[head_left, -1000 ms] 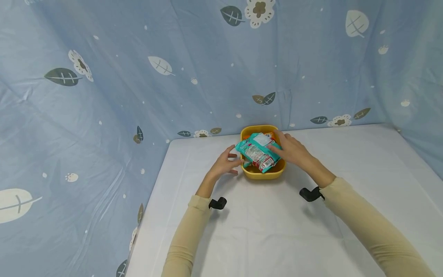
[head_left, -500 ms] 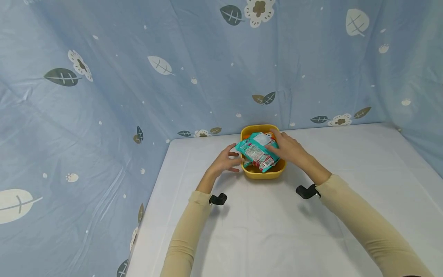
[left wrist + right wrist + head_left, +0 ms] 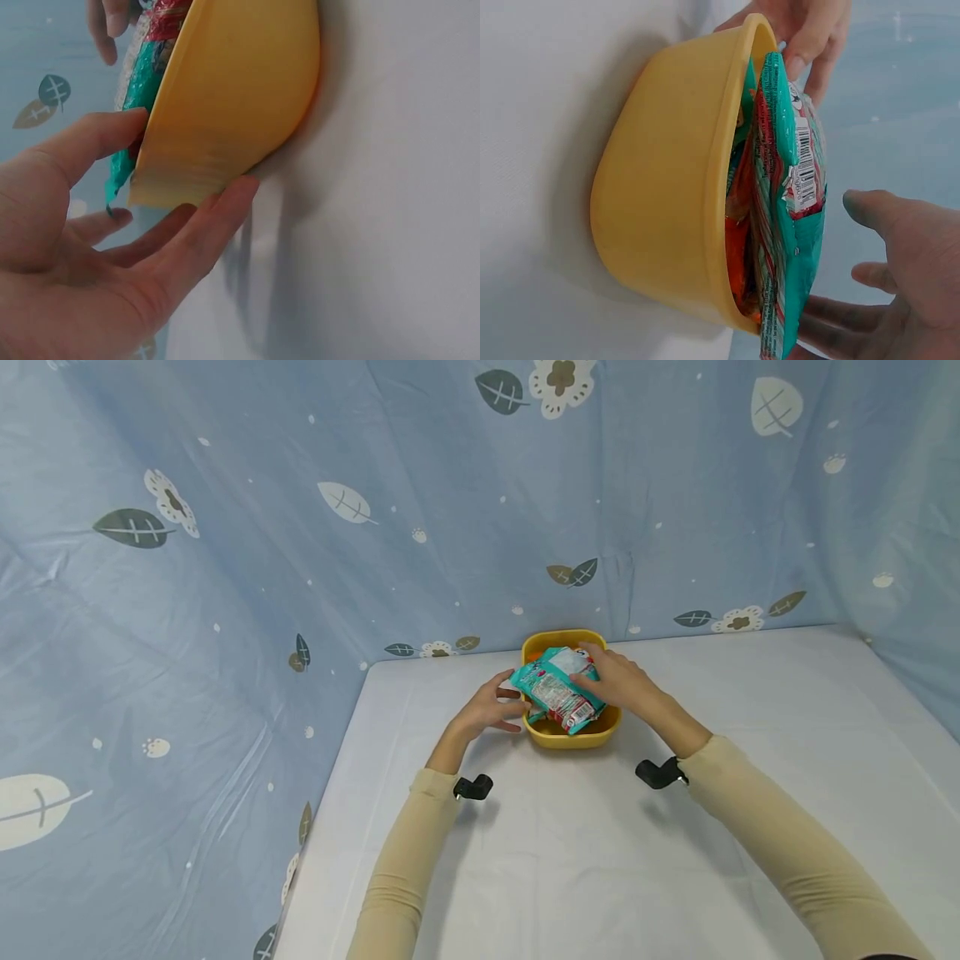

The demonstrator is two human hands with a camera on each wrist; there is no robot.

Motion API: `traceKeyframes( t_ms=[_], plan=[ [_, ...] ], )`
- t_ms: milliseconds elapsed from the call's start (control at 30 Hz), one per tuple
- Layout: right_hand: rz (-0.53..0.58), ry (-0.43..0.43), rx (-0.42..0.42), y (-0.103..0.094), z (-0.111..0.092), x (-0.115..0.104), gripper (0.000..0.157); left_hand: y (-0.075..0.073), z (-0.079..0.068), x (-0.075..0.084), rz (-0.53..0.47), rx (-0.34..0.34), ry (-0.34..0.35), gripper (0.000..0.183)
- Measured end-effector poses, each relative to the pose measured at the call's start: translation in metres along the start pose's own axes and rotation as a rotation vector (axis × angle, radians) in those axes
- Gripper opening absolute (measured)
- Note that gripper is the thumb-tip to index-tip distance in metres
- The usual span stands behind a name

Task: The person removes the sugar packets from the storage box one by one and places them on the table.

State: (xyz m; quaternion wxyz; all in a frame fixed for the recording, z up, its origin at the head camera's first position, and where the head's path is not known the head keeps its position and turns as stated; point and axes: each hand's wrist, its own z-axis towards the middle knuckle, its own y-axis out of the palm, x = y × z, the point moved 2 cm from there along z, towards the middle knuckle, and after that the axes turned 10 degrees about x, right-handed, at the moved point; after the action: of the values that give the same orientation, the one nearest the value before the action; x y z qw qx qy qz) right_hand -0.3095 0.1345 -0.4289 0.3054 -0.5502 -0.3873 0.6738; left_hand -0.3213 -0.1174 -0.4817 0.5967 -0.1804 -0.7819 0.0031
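Observation:
A yellow plastic tub [image 3: 570, 742] stands at the back of the table, holding several snack bags. On top lies a teal snack bag [image 3: 555, 689] with a white label and barcode, sticking up past the rim. My left hand [image 3: 483, 710] is at the tub's left side, its fingers spread; in the left wrist view one fingertip meets the rim and others lie along the outer wall. My right hand [image 3: 622, 681] hovers over the bag's right part with fingers spread; in the right wrist view a gap shows between thumb [image 3: 866, 206] and bag.
Orange packaging [image 3: 736, 255] shows beneath the teal bag inside the tub. A blue patterned curtain [image 3: 450, 527] hangs right behind the tub and along the left side. White cloth covers the table [image 3: 555, 860].
My right hand has shifted slightly left, farther over the teal bag. The left hand has edged a little toward the tub. Tub and bag stay almost in place.

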Motion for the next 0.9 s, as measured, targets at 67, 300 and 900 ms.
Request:
traceKeyframes(
  t_ms=[67,300,900],
  plan=[
    [0.000,0.003,0.001,0.0008,0.0012,-0.0009,0.071,-0.0007,0.0004,0.0010,-0.002,-0.001,-0.002,0.092],
    [0.004,0.004,-0.010,0.0015,0.0021,-0.0030,0.071,-0.0013,0.0009,0.0022,-0.009,-0.009,-0.001,0.091],
    [-0.023,-0.009,-0.019,0.0088,0.0053,-0.0030,0.073,0.0008,0.0030,0.0070,-0.042,-0.017,-0.030,0.087]
  ],
)
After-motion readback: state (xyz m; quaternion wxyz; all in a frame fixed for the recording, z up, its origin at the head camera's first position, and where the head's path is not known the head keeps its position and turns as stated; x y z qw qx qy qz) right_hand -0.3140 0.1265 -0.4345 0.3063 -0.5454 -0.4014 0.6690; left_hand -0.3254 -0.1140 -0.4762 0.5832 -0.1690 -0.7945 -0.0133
